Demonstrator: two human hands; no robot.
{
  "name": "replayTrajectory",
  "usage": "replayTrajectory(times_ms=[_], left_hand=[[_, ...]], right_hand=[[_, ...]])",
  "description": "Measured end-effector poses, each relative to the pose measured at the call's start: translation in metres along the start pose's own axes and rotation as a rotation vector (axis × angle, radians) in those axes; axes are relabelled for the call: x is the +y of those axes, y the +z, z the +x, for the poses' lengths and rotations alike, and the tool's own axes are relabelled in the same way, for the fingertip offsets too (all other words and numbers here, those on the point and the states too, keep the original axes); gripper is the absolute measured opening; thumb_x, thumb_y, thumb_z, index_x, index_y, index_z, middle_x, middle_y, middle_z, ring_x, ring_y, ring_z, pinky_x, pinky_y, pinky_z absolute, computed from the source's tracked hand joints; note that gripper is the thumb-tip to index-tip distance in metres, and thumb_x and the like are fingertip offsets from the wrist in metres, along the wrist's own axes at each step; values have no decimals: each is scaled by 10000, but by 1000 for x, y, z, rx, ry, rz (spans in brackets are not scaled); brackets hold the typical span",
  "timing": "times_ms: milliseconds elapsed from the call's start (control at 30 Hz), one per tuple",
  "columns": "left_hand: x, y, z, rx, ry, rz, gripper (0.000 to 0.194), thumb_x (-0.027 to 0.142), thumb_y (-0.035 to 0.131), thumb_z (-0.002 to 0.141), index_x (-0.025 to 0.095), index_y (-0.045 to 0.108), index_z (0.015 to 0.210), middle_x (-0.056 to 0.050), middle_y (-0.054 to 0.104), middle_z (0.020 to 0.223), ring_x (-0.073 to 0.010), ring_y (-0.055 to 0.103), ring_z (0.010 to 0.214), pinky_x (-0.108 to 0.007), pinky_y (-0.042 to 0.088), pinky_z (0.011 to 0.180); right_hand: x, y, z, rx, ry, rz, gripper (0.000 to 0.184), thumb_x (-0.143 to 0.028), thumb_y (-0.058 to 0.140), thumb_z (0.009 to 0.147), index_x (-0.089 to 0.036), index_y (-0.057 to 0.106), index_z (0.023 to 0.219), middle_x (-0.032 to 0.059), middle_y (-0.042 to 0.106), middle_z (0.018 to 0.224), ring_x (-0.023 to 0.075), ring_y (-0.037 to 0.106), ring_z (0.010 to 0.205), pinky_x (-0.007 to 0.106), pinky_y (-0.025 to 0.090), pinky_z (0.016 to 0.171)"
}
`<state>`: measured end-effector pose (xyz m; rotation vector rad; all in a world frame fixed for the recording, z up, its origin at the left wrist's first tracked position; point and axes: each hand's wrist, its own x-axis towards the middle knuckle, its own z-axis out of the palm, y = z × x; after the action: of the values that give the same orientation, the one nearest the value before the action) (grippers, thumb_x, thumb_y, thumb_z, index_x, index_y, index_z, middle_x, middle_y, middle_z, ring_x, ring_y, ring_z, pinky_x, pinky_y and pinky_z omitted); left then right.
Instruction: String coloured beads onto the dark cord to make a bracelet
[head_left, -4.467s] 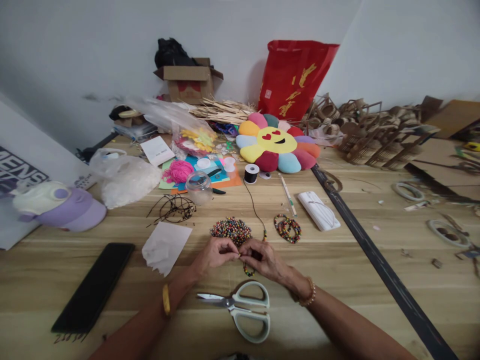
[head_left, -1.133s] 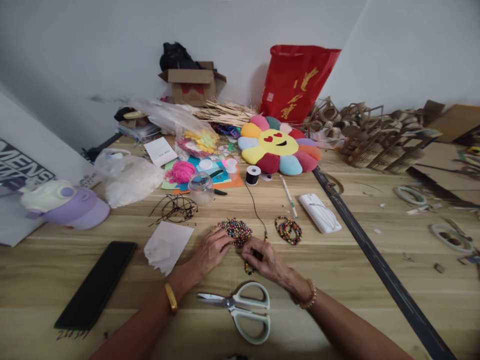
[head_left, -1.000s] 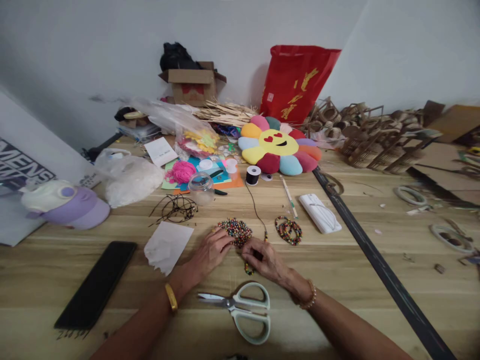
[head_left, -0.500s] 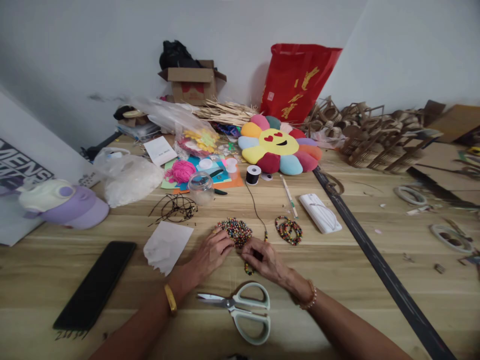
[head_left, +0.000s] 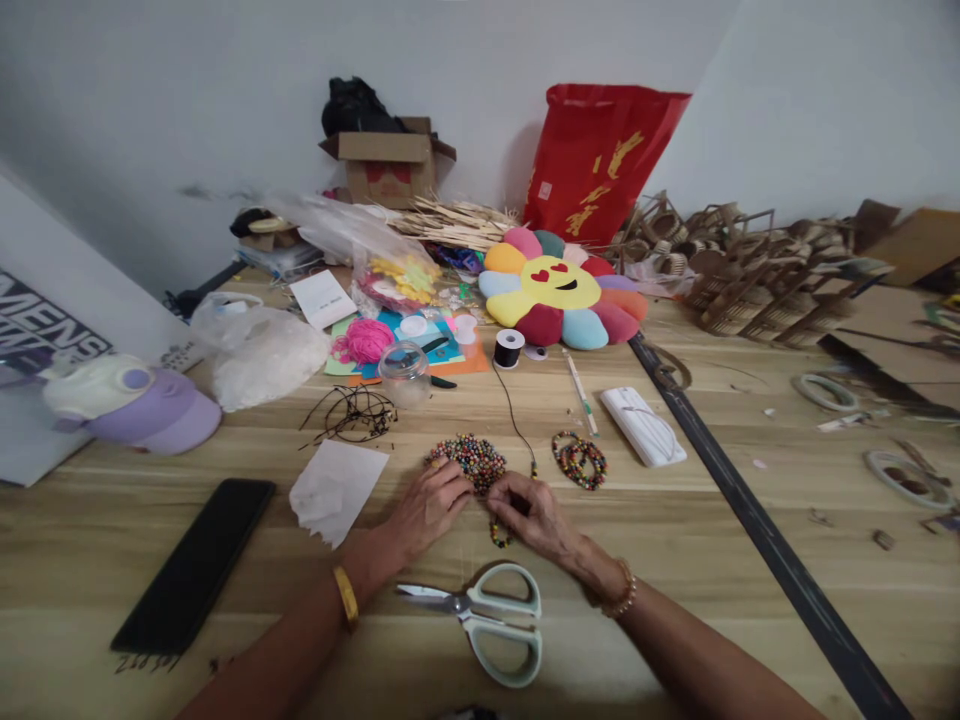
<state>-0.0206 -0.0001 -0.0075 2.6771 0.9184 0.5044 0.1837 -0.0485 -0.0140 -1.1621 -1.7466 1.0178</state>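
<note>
My left hand [head_left: 427, 505] rests on the wooden table [head_left: 675, 560] with its fingertips pinched at the near edge of a heap of small coloured beads [head_left: 472, 458]. My right hand [head_left: 529, 512] is closed on a thin black cord [head_left: 514, 420] that carries a short string of beads [head_left: 499, 537] hanging under the fingers. The cord runs back to a black spool [head_left: 508, 347]. Two finished bead bracelets [head_left: 579, 459] lie just right of the heap.
Pale green scissors [head_left: 491, 618] lie close in front of my wrists. A black phone [head_left: 193, 564] and white paper [head_left: 335, 486] are to the left, a white box [head_left: 643, 425] to the right. Behind stand a flower cushion [head_left: 559, 298], a red bag [head_left: 600, 160] and a glass jar [head_left: 403, 371].
4.5 s ago both hands met fingertip to fingertip. My left hand has since moved out to the bead heap and stays there; my right hand keeps the cord.
</note>
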Motion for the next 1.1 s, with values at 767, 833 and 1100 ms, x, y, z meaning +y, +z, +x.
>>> replayTrajectory(times_ms=[767,833,1100], left_hand=[[-1,0,3,32,-304,-693,113,182,634,757,133,730,791,-55,745,760,-157,664,692,-253,531,677],[-1,0,3,28,-307,-703,118,193,637,759,130,730,797,-58,745,765,-157,664,693,-253,530,677],[2,-3,4,19,-296,-718,95,160,642,739,129,722,782,-57,738,752,-155,655,694,-250,527,680]], right_hand=[[2,-1,-1,-14,5,-12,234,-332,554,912,-151,596,769,4,563,654,112,489,586,211,395,539],[1,-1,-1,-16,-2,-8,247,-344,553,915,-150,598,769,8,567,657,115,495,588,214,398,544],[-3,-3,0,-27,-1,-5,261,-363,551,911,-151,598,766,7,571,649,114,499,584,212,395,548]])
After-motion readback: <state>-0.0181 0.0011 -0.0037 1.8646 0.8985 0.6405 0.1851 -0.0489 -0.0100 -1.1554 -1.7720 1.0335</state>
